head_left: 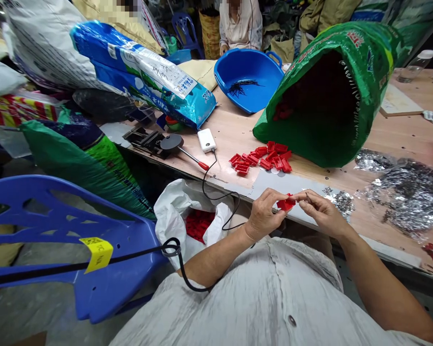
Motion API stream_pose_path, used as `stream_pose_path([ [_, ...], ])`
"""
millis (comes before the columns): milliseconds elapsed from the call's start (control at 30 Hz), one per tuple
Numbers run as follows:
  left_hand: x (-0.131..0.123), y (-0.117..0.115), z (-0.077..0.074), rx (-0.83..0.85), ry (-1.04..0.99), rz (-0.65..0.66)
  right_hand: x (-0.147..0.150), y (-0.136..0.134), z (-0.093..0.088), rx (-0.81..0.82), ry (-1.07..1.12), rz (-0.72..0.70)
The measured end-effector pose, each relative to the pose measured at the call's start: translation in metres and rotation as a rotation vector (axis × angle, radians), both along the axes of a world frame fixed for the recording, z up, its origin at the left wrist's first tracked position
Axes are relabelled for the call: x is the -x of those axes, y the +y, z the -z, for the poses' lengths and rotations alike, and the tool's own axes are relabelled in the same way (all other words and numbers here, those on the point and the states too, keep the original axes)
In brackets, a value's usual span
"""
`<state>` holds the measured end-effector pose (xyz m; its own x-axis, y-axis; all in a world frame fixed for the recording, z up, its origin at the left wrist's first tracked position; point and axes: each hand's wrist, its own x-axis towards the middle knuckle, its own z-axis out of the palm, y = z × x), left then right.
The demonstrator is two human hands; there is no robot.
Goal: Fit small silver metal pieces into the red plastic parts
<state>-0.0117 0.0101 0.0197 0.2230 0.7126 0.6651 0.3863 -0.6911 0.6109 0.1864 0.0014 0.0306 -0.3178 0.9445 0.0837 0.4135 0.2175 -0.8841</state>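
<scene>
Head view: the left hand (263,214) and the right hand (321,211) both pinch one small red plastic piece (286,203) with their fingertips, just over the near edge of the counter (393,139). It is bright red, boxy and open on one side. At 11 o'clock from it, a pile of red pieces (261,161) lies by the green sack (332,96), so I think plenty is left. At 9 o'clock, a white bag (173,206) holds more red ones, maybe done. Shiny metal bits (407,202) lie at 3 o'clock.

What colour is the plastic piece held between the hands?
The plastic piece is red; the head view shows it best, between left hand and right hand.
</scene>
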Motion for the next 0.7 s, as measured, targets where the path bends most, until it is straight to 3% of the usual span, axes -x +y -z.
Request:
stream_pose_path([
  [100, 0.001, -0.002, 0.001, 0.004, 0.003, 0.003, -0.009, -0.001, 0.004, 0.089, 0.04, 0.055],
  [467, -0.003, -0.009, 0.002, 0.06, -0.015, 0.0, 0.005, -0.006, -0.001, -0.025, -0.065, 0.145],
  [700, -0.005, -0.013, 0.001, 0.076, -0.028, 0.019, -0.001, -0.004, 0.002, 0.263, 0.237, 0.068],
])
